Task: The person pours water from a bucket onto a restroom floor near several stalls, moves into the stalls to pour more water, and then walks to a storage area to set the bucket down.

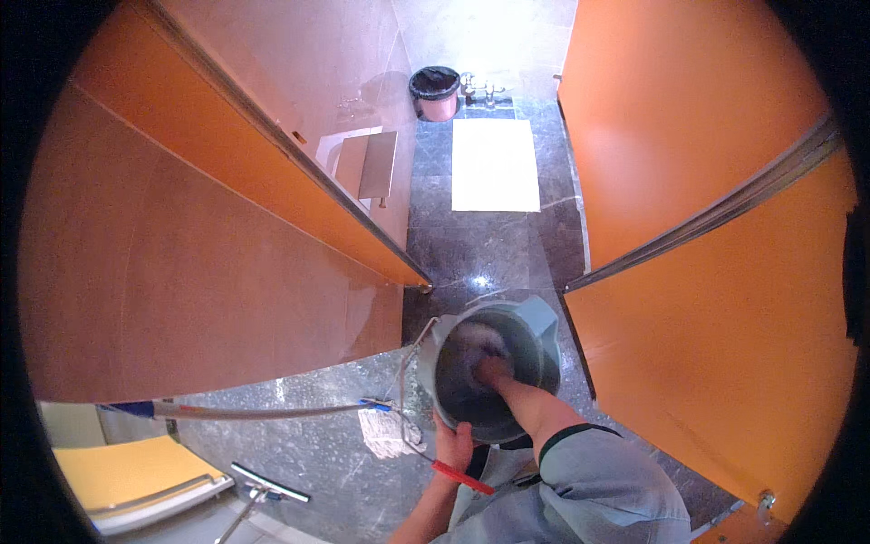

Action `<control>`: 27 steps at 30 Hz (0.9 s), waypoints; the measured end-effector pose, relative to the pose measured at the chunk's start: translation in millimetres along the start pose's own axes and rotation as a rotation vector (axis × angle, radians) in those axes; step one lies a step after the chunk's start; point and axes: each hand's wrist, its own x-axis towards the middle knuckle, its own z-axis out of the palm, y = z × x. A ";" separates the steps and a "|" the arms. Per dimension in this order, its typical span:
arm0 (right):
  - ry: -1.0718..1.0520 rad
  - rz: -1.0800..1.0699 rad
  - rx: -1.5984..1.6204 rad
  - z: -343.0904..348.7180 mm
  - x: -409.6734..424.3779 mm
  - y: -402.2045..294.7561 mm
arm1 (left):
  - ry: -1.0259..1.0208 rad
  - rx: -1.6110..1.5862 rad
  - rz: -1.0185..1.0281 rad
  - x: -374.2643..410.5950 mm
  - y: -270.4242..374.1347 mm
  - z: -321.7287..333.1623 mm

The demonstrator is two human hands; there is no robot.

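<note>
A grey plastic bucket [544, 333] is tilted in front of me, its wire handle with a red grip [463, 477] hanging over the near left side. My left hand [454, 442] holds the bucket by its near rim, the thumb lying over the outside. My right arm reaches down into the bucket, and my right hand [493, 367] is inside, blurred, near dark water or the bucket's bottom; its fingers cannot be made out.
Orange partition panels stand on both sides of a tiled stall. Inside are a squat toilet area covered by a white sheet [496, 165] and a pink lined bin [436, 102]. A string mop [387, 432] and a floor squeegee [270, 482] lie to the left.
</note>
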 end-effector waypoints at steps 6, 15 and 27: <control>-0.989 0.178 1.077 -16.5 0.8 4.4 | -0.062 -0.190 -0.186 51.3 -72.4 7.0; 0.326 -0.165 0.809 -283.8 134.4 -89.6 | 0.020 -0.287 -0.544 50.8 -45.4 2.3; -0.673 -0.323 -0.440 -110.6 46.2 -35.3 | -0.027 -0.279 -0.227 13.5 -17.1 8.9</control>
